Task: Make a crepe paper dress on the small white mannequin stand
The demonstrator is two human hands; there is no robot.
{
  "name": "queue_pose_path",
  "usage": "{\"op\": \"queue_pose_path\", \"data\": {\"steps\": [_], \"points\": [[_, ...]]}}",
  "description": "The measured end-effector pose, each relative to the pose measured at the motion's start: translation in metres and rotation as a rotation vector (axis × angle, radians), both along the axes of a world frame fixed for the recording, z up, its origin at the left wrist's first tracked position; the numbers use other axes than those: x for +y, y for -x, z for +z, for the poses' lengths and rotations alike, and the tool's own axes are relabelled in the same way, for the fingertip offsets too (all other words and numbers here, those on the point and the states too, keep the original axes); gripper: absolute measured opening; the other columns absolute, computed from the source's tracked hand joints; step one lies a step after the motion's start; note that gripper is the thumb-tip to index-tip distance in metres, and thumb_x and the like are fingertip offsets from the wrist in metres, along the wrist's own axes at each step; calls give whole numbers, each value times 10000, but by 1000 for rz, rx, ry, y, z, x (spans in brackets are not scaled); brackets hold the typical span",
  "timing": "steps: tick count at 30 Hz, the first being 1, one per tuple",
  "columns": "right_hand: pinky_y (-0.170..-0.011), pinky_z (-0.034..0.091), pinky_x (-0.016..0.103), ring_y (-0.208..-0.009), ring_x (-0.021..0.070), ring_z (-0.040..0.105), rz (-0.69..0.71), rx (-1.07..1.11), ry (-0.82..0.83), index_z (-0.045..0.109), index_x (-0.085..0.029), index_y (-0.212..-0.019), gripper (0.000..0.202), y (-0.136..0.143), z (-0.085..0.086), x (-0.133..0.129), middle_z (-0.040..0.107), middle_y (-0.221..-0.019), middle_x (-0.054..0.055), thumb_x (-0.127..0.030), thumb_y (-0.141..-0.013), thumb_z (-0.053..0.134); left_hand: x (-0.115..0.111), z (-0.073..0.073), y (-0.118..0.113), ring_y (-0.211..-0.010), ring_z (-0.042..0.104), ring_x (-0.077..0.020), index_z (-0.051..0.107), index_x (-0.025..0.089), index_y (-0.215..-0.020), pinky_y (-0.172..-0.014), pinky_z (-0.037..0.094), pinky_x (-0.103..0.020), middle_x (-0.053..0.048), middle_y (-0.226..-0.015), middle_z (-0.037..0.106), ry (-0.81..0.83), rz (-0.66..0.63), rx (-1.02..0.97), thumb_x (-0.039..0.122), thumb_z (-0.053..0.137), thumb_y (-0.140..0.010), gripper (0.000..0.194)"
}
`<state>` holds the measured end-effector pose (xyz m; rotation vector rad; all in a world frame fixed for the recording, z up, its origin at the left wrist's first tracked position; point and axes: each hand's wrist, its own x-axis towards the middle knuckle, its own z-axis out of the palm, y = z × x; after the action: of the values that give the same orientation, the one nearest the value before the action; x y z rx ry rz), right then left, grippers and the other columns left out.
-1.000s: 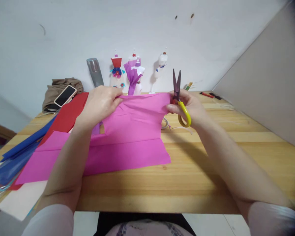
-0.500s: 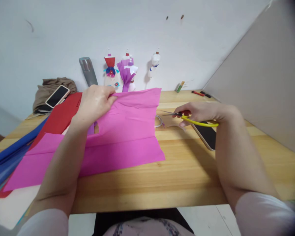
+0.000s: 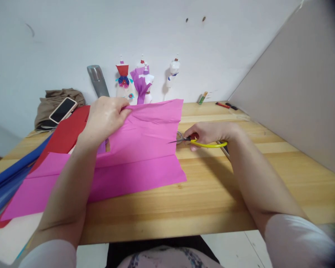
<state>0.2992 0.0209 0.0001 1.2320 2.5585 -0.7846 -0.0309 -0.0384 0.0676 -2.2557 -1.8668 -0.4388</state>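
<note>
Pink sheet (image 3: 145, 136): your left hand (image 3: 106, 114) pinches upper edge; tension evenly. Your right hand (image 3: 205, 133) grips scissors (image 3: 209, 144); align blades (image 3: 185, 139) squarely.

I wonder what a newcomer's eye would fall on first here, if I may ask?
Probably the bright pink sheet, centre-left, its top edge held by the left hand. Next, the yellow-handled scissors in the right hand, blades at the sheet's right edge. Behind, small decorated figures stand near the wall.
</note>
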Motion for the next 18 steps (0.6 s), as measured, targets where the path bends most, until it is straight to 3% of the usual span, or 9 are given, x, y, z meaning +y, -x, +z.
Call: {"op": "queue_pose_path", "data": {"steps": [7, 13, 18], "points": [[-690, 377, 286, -767, 183, 547, -28, 15, 11, 776, -158, -1051, 484, 2, 2, -3, 692, -855, 36, -539, -756, 729, 3, -2, 1, -976, 707, -268, 728, 164, -982, -826, 473, -330, -51, -843, 693, -39, 12, 80, 363, 453, -993, 339], [-684, 390, 311, -748, 210, 557, -55, -1, -20, 787, -237, -984, 471, 4, 6, -4, 696, -799, 32, -623, -724, 724, 2, -1, 1, -1016, 693, -260, 729, 180, -1015, -861, 462, -318, -35, -843, 700, -17, 14, 55, 370, 456, -992, 333], [-681, 373, 307, -740, 189, 528, -50, -15, -19, 759, -143, -977, 534, 9, 11, -8, 662, -778, 44, -609, -722, 705, 2, -1, 1, -1025, 686, -272, 733, 165, -1040, -882, 459, -336, -66, -902, 720, 1, 28, 52, 376, 447, -998, 358]]}}
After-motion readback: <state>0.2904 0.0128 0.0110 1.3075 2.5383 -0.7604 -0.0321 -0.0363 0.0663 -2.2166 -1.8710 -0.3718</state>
